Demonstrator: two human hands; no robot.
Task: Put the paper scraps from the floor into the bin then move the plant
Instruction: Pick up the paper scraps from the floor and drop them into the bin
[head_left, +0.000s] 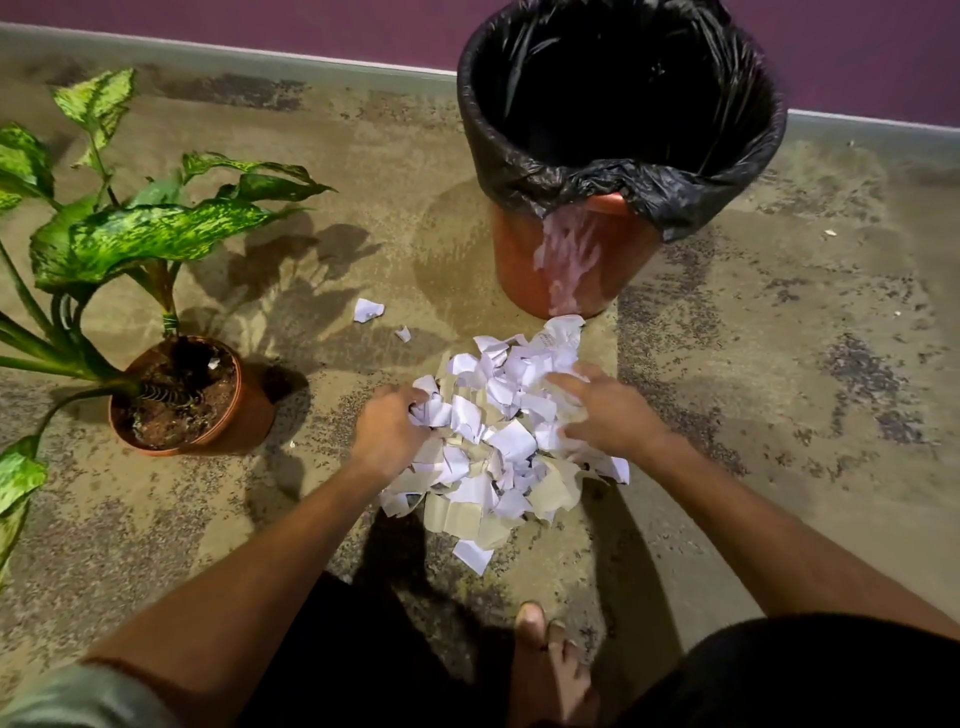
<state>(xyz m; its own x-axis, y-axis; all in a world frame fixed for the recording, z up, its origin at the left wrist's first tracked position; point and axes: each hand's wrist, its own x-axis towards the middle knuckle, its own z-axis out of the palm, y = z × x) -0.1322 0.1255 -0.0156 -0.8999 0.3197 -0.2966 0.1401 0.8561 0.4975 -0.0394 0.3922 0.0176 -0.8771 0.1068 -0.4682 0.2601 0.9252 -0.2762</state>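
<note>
scraps (498, 441) heaped on floor, 6 o'clock of bin (621, 156) | my left hand (387, 428) clutches a wad, right hand (605, 410) spread flat on top | light, loose (will shed) – scoop from both flanks

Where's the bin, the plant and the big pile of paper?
bin (524, 270): head view, on its bare orange side under the black bag.
plant (150, 234): head view, on a big speckled leaf.
paper pile (511, 441): head view, on a white scrap mid-pile, between the hands.
</note>
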